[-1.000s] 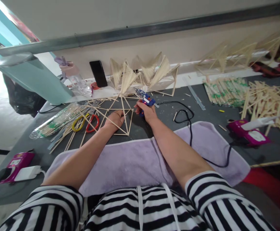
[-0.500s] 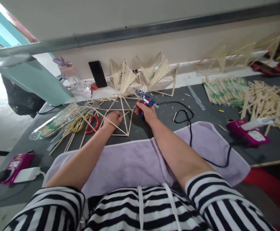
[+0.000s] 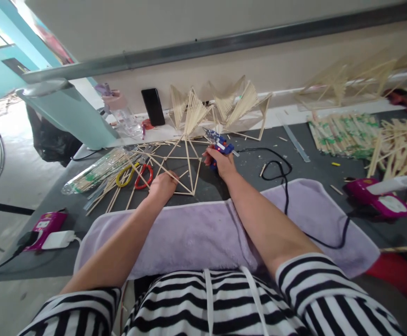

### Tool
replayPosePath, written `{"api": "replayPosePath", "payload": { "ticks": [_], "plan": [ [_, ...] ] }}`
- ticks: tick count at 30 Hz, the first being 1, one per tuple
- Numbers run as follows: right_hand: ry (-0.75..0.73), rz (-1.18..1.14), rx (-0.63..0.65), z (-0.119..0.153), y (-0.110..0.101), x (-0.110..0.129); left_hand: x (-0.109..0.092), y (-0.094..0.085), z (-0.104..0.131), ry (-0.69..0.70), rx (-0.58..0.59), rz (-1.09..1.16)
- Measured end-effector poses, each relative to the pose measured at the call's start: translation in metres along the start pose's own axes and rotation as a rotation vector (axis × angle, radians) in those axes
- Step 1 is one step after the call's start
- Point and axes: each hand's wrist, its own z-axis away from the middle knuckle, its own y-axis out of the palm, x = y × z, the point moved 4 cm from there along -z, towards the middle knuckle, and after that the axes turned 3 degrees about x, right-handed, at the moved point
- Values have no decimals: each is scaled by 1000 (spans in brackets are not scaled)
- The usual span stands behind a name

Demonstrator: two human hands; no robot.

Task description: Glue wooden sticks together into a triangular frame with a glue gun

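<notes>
My right hand (image 3: 221,161) is wrapped round a blue hot glue gun (image 3: 221,145), its nozzle angled up and to the left and a small red light showing. My left hand (image 3: 164,185) is closed low inside an open frame of thin wooden sticks (image 3: 197,176), which stands on the dark table. A short wooden stick (image 3: 184,174) pokes out from the left fingertips; the fingers themselves are partly hidden. Scissors (image 3: 143,176) with one yellow and one red handle lie left of the frame.
Finished stick models (image 3: 196,109) lean by the wall beside a phone (image 3: 152,106). Bagged sticks (image 3: 343,133) and a loose stick pile (image 3: 396,144) lie right. A purple towel (image 3: 189,238) covers the near edge. The black cord (image 3: 271,175) loops rightward; magenta power strips (image 3: 378,198) sit nearby.
The view has turned slightly left, so everything sits further right. My left hand has drawn a little back toward me with the short stick. The right hand keeps the glue gun in about the same place.
</notes>
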Motion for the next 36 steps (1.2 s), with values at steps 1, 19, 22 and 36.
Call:
{"api": "replayPosePath", "payload": {
  "ticks": [1,19,22,36],
  "plan": [
    [1,2,-2,0,0,-1,1,-1,6,2,-4,26],
    [17,24,-60,0,-3,-4,99,-50,69,-148,-71,89],
    [21,20,-80,-1,-4,-6,90,-39,60,-106,-19,126],
    [76,-6,-33,-5,-1,-13,81,-24,47,-89,-125,161]
  ]
}}
